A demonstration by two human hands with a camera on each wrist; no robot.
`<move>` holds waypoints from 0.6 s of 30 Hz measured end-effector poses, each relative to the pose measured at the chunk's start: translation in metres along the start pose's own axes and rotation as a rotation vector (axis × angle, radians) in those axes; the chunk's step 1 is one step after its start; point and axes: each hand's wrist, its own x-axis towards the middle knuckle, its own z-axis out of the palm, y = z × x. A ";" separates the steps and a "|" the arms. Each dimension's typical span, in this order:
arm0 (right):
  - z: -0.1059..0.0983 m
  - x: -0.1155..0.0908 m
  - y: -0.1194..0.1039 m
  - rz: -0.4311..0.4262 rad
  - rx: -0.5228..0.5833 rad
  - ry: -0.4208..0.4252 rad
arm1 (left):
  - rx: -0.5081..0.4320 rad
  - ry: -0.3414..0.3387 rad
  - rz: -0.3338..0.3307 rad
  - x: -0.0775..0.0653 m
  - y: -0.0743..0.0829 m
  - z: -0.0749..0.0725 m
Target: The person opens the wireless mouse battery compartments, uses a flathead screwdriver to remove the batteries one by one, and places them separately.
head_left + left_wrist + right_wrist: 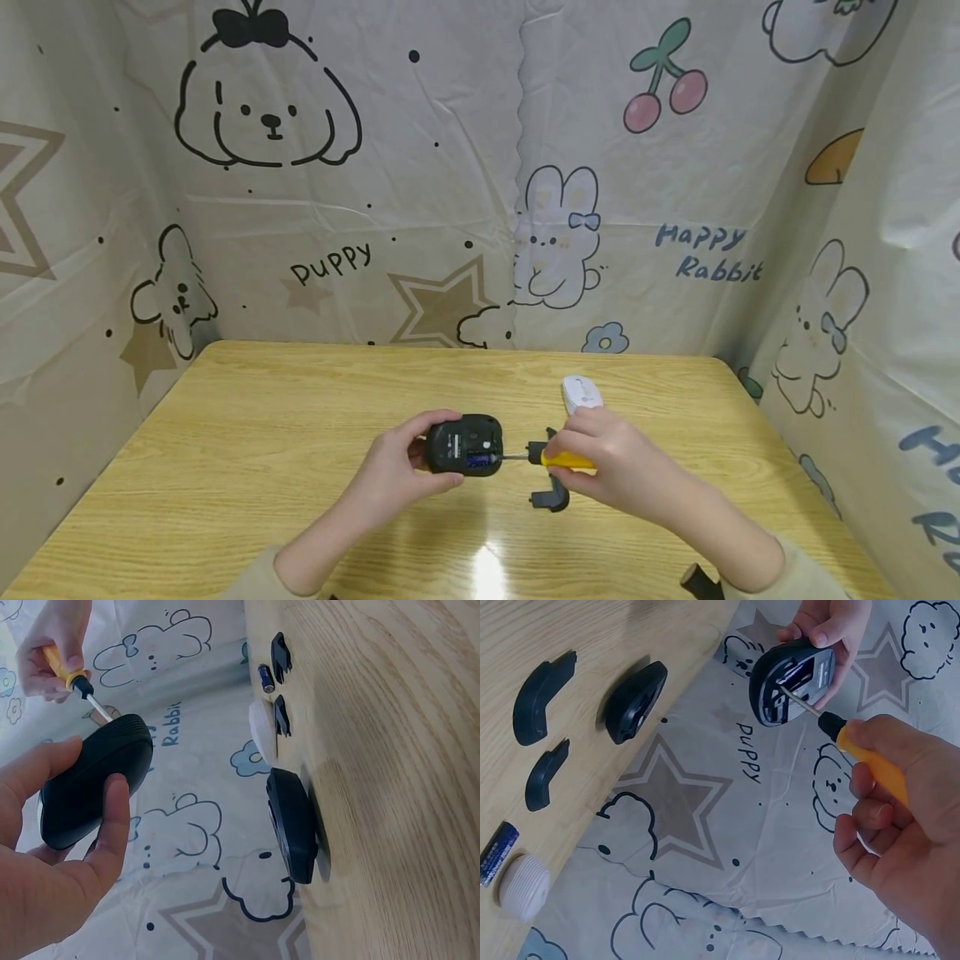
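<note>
My left hand [401,462] grips a black computer mouse [453,442] by its sides, above the table. Its underside faces up in the head view, with a blue battery [477,461] in an uncovered compartment. A screwdriver [874,765] with a yellow handle and metal shaft is in my right hand [922,810], fingers curled round the handle. Its tip [783,689] reaches the compartment end of the mouse; whether it touches the battery cannot be told. The left wrist view shows the mouse's smooth back, held between thumb and fingers.
On the table [262,400] lie a second black mouse [635,703], two curved black covers [546,701], a loose blue battery [498,853] and a white mouse [580,392]. The covers are partly behind my right hand in the head view. Printed cloth [450,183] hangs around the table.
</note>
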 end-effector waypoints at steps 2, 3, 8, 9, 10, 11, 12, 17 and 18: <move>0.000 0.002 -0.002 -0.003 -0.008 -0.005 | -0.005 0.009 -0.006 0.000 0.000 0.001; -0.001 0.002 -0.003 -0.002 -0.014 -0.010 | -0.008 0.014 -0.008 -0.001 0.001 0.001; 0.000 0.007 -0.009 -0.008 -0.062 -0.038 | 0.002 0.035 0.012 0.000 0.000 0.004; 0.000 0.008 -0.010 -0.013 -0.077 -0.042 | 0.005 0.039 0.020 0.000 0.000 0.004; 0.001 0.008 -0.011 -0.017 -0.094 -0.047 | 0.014 0.044 0.030 0.001 0.000 0.005; 0.002 0.009 -0.012 -0.015 -0.111 -0.056 | 0.017 0.049 0.039 0.001 0.001 0.005; 0.003 0.009 -0.013 -0.018 -0.122 -0.059 | 0.025 0.055 0.046 0.001 0.001 0.006; 0.006 0.010 -0.013 -0.033 -0.117 -0.046 | 0.013 0.089 0.043 0.001 0.000 0.005; 0.007 0.009 -0.011 -0.043 -0.106 -0.034 | 0.006 0.092 0.044 0.001 -0.001 0.004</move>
